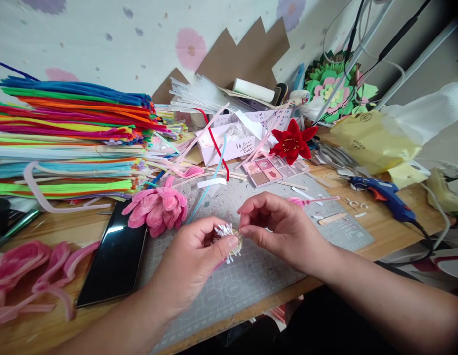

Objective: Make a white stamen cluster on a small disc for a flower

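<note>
My left hand (194, 261) is closed around a small bundle of white-tipped flower stamens (226, 232), held over the grey cutting mat (251, 276). My right hand (279, 227) pinches the same bundle from the right with thumb and forefinger. A pink pipe-cleaner flower (158, 207) lies on the mat just left of my hands. Loose pink petal loops (32, 271) rest at the table's left front.
A black phone (116, 256) lies left of the mat. A tall stack of coloured pipe cleaners (69, 133) fills the back left. A red flower (292, 140), a makeup palette (275, 170) and a white box (229, 143) sit behind. A blue glue gun (386, 197) lies at the right.
</note>
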A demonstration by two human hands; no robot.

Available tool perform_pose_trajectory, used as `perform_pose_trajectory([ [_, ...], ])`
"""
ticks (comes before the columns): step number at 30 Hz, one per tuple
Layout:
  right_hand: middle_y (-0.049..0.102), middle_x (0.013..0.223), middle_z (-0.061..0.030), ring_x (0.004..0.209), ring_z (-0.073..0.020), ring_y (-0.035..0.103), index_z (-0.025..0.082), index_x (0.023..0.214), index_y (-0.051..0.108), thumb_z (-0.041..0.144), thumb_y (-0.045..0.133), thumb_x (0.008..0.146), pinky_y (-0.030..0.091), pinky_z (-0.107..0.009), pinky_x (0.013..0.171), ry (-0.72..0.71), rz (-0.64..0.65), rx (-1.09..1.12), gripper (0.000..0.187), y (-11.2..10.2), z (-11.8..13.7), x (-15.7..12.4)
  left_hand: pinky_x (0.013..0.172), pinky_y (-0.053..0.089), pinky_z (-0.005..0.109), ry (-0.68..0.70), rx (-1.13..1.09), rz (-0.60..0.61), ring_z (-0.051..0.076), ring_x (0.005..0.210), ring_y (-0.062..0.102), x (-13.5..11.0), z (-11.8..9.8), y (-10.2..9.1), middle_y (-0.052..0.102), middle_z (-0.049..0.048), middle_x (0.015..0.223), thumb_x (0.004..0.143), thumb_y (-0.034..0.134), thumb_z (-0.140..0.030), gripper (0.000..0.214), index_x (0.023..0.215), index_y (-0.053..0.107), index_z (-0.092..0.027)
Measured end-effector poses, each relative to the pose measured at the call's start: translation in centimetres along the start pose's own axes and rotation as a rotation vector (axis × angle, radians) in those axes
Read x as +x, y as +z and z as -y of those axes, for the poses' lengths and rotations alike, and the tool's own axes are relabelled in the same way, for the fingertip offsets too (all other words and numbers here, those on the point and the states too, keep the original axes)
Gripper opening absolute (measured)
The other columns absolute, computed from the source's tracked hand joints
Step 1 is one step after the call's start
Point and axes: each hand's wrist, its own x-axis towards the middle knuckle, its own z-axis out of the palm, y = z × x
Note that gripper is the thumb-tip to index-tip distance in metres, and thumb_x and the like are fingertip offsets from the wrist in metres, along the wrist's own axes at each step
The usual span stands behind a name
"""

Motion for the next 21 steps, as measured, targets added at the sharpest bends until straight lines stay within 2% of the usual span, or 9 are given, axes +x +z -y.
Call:
perform_pose_trajectory([
  [7, 0.060, 0.076, 0.0007, 0.067, -0.0108, 0.059, 0.017, 0.096, 0.058, 0.016, 0.066, 0.079, 0.051, -0.024, 0.062, 0.053, 0.015, -0.015, 0.019, 0.00, -0.09, 0.12, 0.058, 0.035, 0.026, 0.011, 0.173, -0.043, 0.012, 0.063, 0.044, 0.03, -0.30, 0.07, 0.052, -0.0026, 0.067, 0.080, 0.063, -0.033, 0.015, 0.077, 0.063, -0.018],
  [11, 0.068, 0.089, -0.0051, 0.081, -0.0141, 0.066, 0.017, 0.105, 0.056, 0.018, 0.062, 0.086, 0.055, -0.030, 0.072, 0.046, 0.059, 0.063, 0.020, -0.19, 0.21, 0.10, 0.054, 0.034, 0.025, -0.006, 0.179, -0.046, 0.012, 0.060, 0.042, 0.04, -0.45, 0.09, 0.049, -0.0036, 0.063, 0.077, 0.066, -0.032, 0.015, 0.075, 0.063, -0.018],
  [14, 0.069, 0.096, -0.0062, 0.086, -0.0141, 0.067, 0.017, 0.109, 0.055, 0.011, 0.062, 0.084, 0.057, -0.031, 0.078, -0.019, 0.116, 0.033, 0.027, -0.06, 0.53, 0.05, 0.050, 0.030, 0.024, -0.016, 0.200, -0.052, 0.011, 0.057, 0.039, 0.01, -0.58, 0.18, 0.045, -0.0041, 0.059, 0.074, 0.067, -0.034, 0.019, 0.069, 0.061, -0.017],
  [17, 0.067, 0.090, -0.0027, 0.079, -0.0115, 0.065, 0.017, 0.107, 0.057, 0.006, 0.062, 0.081, 0.057, -0.028, 0.075, -0.056, 0.121, -0.040, 0.029, 0.22, 0.59, 0.01, 0.050, 0.030, 0.024, -0.026, 0.217, -0.057, 0.011, 0.057, 0.040, 0.03, -0.72, 0.24, 0.046, -0.0037, 0.058, 0.072, 0.068, -0.034, 0.020, 0.065, 0.061, -0.016],
  [21, 0.060, 0.080, 0.0009, 0.070, -0.0099, 0.061, 0.018, 0.103, 0.057, 0.008, 0.060, 0.080, 0.055, -0.025, 0.068, -0.005, 0.081, -0.043, 0.026, 0.18, 0.50, -0.01, 0.057, 0.038, 0.026, -0.016, 0.143, -0.066, 0.014, 0.061, 0.048, 0.13, -0.85, 0.19, 0.057, -0.0013, 0.064, 0.070, 0.071, -0.030, 0.015, 0.074, 0.067, -0.016],
])
